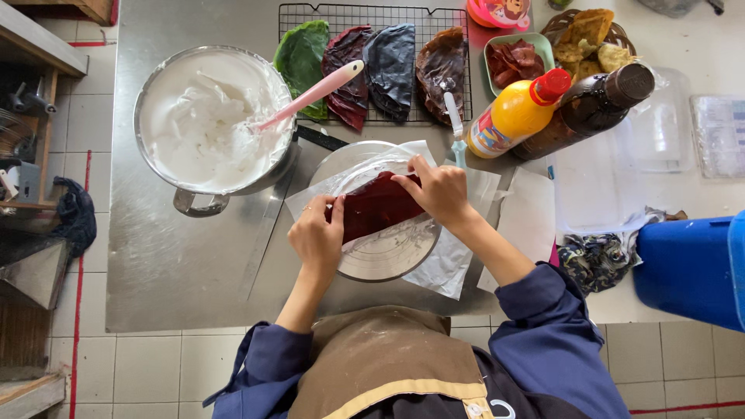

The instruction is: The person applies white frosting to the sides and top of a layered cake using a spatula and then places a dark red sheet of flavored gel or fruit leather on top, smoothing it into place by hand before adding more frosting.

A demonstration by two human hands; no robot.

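Pot (180,203): we note it holds white cream, pink spatula (310,95) resting inside.
Turntable (388,260): we see plastic film spread over it.
Red crepe (378,206): lying on the film; we judge it soft, light, tearable; lift by edges.
Left hand (317,239): fingers pinch the crepe's left end.
Right hand (436,190): fingertips press its upper right edge.

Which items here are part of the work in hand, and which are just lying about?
In hand: left hand, right hand, dark red crepe, clear wrap, round stand.

Lying about: bowl of white cream, pink spatula, cooling rack, yellow bottle, brown bottle, blue tub.
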